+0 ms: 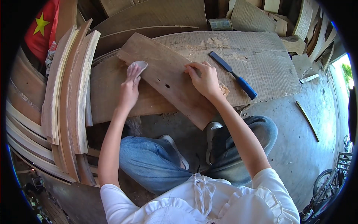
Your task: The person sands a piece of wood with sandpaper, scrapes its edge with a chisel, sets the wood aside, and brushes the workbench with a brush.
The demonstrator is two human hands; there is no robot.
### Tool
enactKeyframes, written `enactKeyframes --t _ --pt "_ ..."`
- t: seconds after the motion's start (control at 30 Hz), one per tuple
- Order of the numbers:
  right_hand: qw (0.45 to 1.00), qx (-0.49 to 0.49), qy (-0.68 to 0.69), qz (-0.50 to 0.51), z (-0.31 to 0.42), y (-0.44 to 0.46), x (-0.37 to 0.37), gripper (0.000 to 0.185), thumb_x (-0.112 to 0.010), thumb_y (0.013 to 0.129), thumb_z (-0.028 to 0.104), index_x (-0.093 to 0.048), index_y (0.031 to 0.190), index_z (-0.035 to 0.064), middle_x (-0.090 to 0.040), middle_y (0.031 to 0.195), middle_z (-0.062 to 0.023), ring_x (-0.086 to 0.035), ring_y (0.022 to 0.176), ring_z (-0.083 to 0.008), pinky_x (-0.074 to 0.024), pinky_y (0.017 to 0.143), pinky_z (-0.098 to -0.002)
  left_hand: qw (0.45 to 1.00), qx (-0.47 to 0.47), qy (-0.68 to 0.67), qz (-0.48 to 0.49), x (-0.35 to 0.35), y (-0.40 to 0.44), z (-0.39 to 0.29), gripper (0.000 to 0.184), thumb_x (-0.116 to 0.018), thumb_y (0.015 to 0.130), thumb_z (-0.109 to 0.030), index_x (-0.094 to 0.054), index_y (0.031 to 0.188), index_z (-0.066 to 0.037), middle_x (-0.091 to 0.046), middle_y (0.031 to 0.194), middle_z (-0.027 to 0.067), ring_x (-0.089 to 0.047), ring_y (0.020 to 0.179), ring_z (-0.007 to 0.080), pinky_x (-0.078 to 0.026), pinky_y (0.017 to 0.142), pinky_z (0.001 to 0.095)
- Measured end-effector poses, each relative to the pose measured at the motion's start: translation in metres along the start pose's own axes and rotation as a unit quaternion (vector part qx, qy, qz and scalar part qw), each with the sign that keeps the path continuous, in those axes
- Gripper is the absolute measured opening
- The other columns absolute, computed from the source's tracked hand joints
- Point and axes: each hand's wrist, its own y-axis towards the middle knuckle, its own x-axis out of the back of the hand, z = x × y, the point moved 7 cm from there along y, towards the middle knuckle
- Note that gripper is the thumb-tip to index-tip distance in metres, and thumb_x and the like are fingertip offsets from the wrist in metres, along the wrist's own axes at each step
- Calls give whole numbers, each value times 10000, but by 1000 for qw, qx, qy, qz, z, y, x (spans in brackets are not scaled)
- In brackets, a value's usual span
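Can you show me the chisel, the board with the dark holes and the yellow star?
Chisel [240,81]: head view, on the blue handle, near the blade.
Board [173,81]: head view, middle of its flat face.
Yellow star [41,24]: head view, its centre.

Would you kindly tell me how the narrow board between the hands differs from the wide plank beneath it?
The narrow board is smaller than the wide plank. The narrow board lies slanted, while the wide plank runs across the view. The narrow board has small dark holes; the wide plank has a rough patch. Both are brown wood.
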Motion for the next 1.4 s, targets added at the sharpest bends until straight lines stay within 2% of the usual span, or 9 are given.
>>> enactKeyframes --t 0.03,0.17,0.47,0.57,0.63,0.73,0.83,0.9,1.4 --pt "1000 0 2 4 0 0 -1 141 -596 793 143 -687 844 48 -671 746 -93 -595 781 -295 -486 726 -380 998 65 -20 14 -3 -7 -11 361 -433 927 -62 -472 1284 -94 -437 1317 156 -430 1184 318 -418 970 392" --pt "1000 -1 -4 1 -1 0 -3 139 -596 790 140 -685 845 48 -671 749 -98 -597 778 -298 -488 724 -380 972 -188 2 142 -36 -66 -90 556 -482 714 116 -484 1259 4 -483 1274 217 -430 1227 330 -316 1065 407" --pt "999 15 -21 19 -1 -1 -3 153 -590 819 134 -683 900 43 -683 797 -76 -601 805 -268 -475 759 -344 928 -318 70 183 -41 -75 -107 598 -510 728 105 -486 1293 -92 -459 1347 80 -416 1263 207 -280 1095 369" --pt "999 19 -28 24 1 0 -3 152 -590 822 137 -681 895 41 -681 789 -76 -600 798 -269 -474 753 -345 964 -227 96 98 -20 -39 -46 635 -497 719 134 -476 1302 -115 -448 1347 93 -440 1237 234 -315 1078 363" --pt "1000 14 -19 21 2 2 -2 150 -588 823 135 -679 894 40 -681 785 -73 -598 793 -269 -473 748 -346 993 -104 55 31 4 -12 -10 450 -468 857 16 -475 1290 -106 -487 1285 157 -449 1202 310 -417 982 388" --pt "1000 -1 -19 25 0 2 -3 151 -585 824 135 -680 897 42 -681 777 -70 -596 786 -270 -472 744 -344 962 250 3 109 12 4 52 393 -377 975 -253 -419 1324 -76 -478 1286 177 -450 1163 351 -432 919 371" --pt "999 -11 -18 27 0 3 -4 154 -581 826 138 -681 898 44 -680 769 -67 -594 782 -270 -470 746 -342 997 64 -36 -29 8 6 27 418 -393 970 -257 -385 1348 -77 -422 1339 162 -470 1151 339 -431 933 365" --pt "999 -5 -21 24 0 2 -4 157 -580 827 141 -681 898 44 -680 763 -68 -594 781 -270 -470 748 -343 990 123 -34 56 5 -6 16 403 -398 969 -254 -411 1335 -86 -365 1383 145 -447 1182 318 -419 959 364" --pt "998 43 -50 -2 4 0 -6 111 -605 778 122 -674 835 57 -657 775 -115 -584 777 -307 -481 707 -379 951 -197 -52 233 -39 -118 -145 533 -534 769 25 -489 1289 -82 -443 1347 130 -421 1254 258 -341 1052 380"
